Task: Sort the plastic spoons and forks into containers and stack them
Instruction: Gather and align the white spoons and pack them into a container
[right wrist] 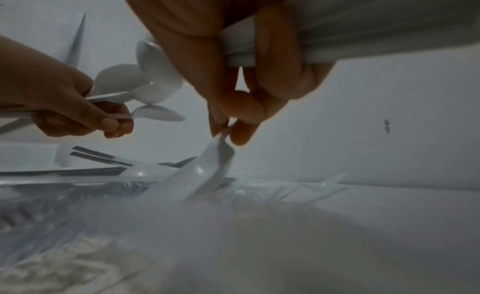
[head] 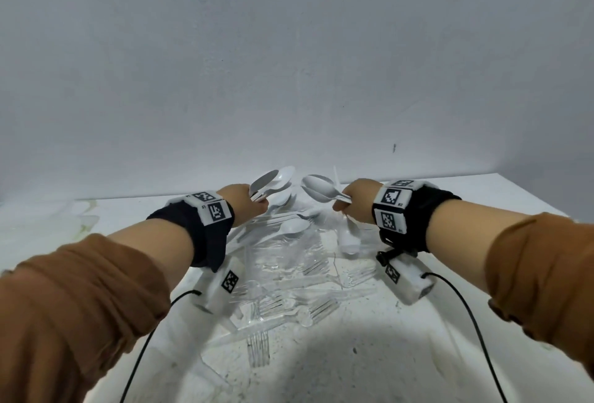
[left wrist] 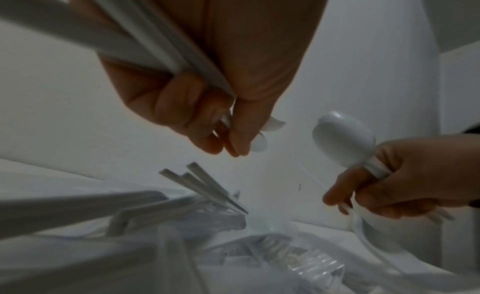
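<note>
Left hand (head: pixel 249 201) gripping fanned bunch of white spoons (head: pixel 273 181); right hand (head: pixel 353 198) clutching second bunch (head: pixel 319 188), fingertips (right wrist: pixel 240 134) pinching, seemingly, another spoon. Clear forks (head: pixel 279 293) lying heaped near, on white table (head: pixel 418 354).

Our left hand (head: pixel 249 201) and right hand (head: pixel 355 203) side by side over the table (head: pixel 450 322), each holding spoons, loose spoons (head: pixel 291 227) just below them, forks (head: pixel 289 299) nearer us, wall (head: pixel 289 65) behind.

A bare indoor corner: a plain grey wall (head: pixel 289 65) behind a speckled white table (head: pixel 401 338).
</note>
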